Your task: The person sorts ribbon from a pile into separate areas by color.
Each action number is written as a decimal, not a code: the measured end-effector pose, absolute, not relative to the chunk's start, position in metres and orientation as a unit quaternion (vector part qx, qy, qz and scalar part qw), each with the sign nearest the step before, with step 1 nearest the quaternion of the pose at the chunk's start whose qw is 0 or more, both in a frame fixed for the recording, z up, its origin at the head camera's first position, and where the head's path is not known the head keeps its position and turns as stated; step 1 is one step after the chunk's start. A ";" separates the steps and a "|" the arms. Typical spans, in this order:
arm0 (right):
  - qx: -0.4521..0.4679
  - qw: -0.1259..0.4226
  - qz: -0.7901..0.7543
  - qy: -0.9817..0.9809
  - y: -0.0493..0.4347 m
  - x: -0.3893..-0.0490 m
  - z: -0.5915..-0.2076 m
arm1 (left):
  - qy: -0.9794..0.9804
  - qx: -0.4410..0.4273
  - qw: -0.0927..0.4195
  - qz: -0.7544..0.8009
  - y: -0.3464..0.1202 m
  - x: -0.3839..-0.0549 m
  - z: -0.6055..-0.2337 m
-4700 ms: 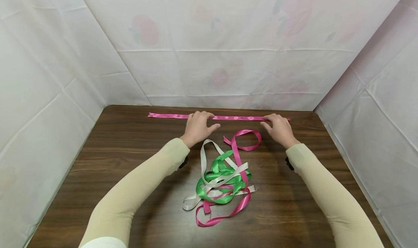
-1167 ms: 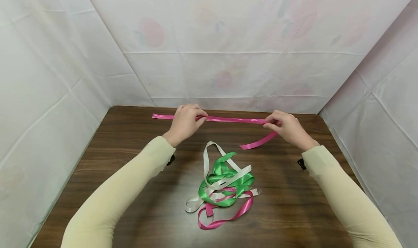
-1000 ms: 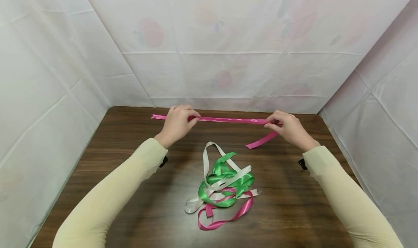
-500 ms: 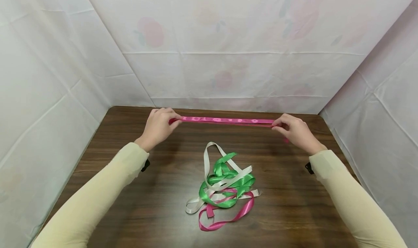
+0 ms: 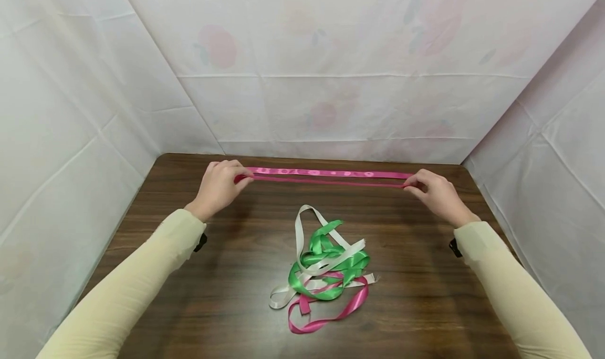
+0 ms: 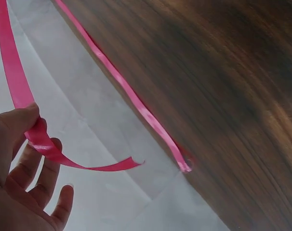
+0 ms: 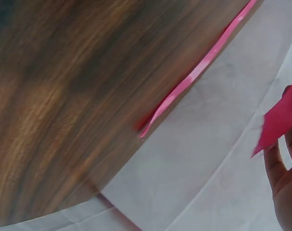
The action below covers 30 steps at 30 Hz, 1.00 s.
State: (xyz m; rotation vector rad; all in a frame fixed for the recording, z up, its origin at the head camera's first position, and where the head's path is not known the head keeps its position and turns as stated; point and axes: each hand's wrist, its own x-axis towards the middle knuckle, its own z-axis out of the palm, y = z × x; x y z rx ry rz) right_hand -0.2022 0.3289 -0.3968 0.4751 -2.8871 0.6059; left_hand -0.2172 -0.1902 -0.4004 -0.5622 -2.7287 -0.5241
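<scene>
One pink ribbon [image 5: 312, 172] lies straight along the far edge of the table. Just in front of it, a second pink ribbon [image 5: 328, 182] is stretched taut between both hands. My left hand [image 5: 218, 187] pinches this ribbon near its left end; in the left wrist view, a short tail [image 6: 107, 167] hangs beyond the fingers. At the other end, my right hand [image 5: 439, 195] pinches the ribbon, and its cut tip [image 7: 276, 122] shows in the right wrist view. The right thumb is out of that wrist view.
Nearer the front lies a loose tangle of green ribbon [image 5: 352, 267], white ribbon [image 5: 299, 233] and more pink ribbon [image 5: 352, 305]. They rest on a dark wooden table [image 5: 227, 296]. White cloth walls [image 5: 283, 107] rise at the back and both sides.
A pink ribbon that trailed from the tangle has been taken up by both hands. The left hand has slid left along it and the right hand has moved right, pulling it straight.
</scene>
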 end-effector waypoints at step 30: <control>0.071 0.102 0.207 -0.970 0.365 -0.208 -0.433 | -0.948 -0.176 0.182 -0.193 -0.242 -0.231 -0.444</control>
